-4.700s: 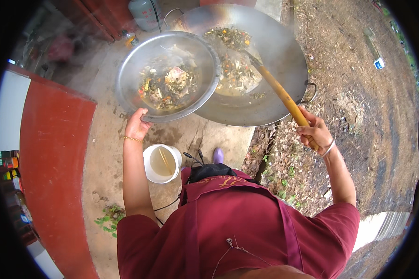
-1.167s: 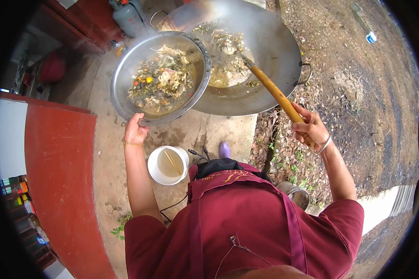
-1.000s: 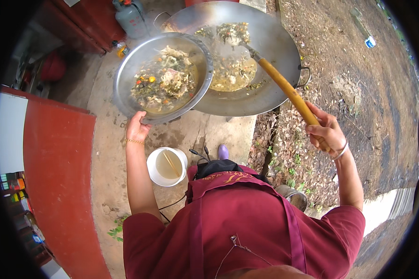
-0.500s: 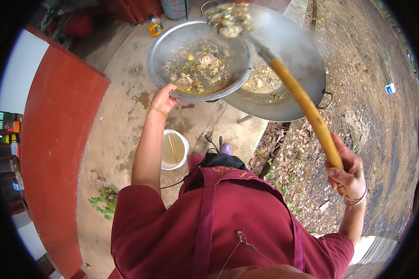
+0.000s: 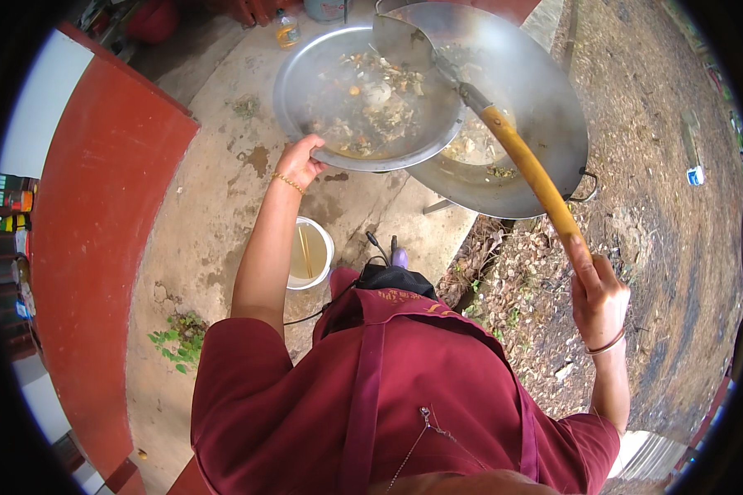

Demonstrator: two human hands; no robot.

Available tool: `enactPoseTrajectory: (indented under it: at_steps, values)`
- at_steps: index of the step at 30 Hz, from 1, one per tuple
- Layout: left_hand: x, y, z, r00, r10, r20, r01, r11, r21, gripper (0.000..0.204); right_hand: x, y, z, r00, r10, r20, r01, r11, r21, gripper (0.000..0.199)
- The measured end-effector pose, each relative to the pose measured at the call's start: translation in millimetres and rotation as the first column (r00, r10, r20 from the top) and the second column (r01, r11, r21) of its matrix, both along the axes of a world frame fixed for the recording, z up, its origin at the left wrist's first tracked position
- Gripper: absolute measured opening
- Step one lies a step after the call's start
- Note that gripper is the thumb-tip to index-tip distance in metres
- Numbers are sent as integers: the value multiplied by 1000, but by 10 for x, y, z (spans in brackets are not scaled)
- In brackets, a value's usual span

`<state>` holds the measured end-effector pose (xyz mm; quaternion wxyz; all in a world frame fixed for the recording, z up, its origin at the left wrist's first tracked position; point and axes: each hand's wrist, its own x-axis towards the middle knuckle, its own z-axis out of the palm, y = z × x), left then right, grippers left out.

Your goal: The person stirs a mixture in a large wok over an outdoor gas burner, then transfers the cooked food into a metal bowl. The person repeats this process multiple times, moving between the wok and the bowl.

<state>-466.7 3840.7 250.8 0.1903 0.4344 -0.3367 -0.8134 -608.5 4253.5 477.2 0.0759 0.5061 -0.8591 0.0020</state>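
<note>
Red wall (image 5: 111, 272) — stained concrete floor (image 5: 210, 198) — leaf-strewn earth (image 5: 660, 231).

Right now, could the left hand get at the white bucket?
Probably not without letting go: the left hand is gripping the rim of the metal basin. The white bucket itself looks open-topped and uncovered, with thin sticks standing in it.

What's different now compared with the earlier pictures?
The spatula has moved left from the wok to over the basin; its blade, heaped half a second ago, now looks nearly bare above the food there. Nothing was newly taken hold of or let go: the right hand still grips the spatula, the left hand the basin.
</note>
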Motion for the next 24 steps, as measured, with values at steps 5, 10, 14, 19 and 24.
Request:
enactPoseTrajectory:
  at_steps: [5, 10, 14, 19, 24]
  values:
    - [23, 7, -4, 999, 20, -47, -19, 999, 26, 17, -27, 221, 81, 973, 38, -227, -51, 997, -55, 53]
    - [-37, 22, 14, 998, -1, -61, 6, 997, 80, 16, -1, 415, 176, 952, -114, 284, 178, 961, -210, 59]
    - [63, -175, -214, 998, -36, -58, 42, 994, 104, 15, -253, 430, 369, 407, -267, 873, 507, 861, 27, 66]
    - [-35, -100, -129, 999, 15, -28, -12, 995, 96, 16, -899, 568, 316, -13, -377, 926, 500, 800, 332, 67]
    - [-31, 34, 90, 1000, 29, 0, -29, 995, 93, 16, -1401, 528, 198, -470, -273, 839, 420, 767, 485, 64]
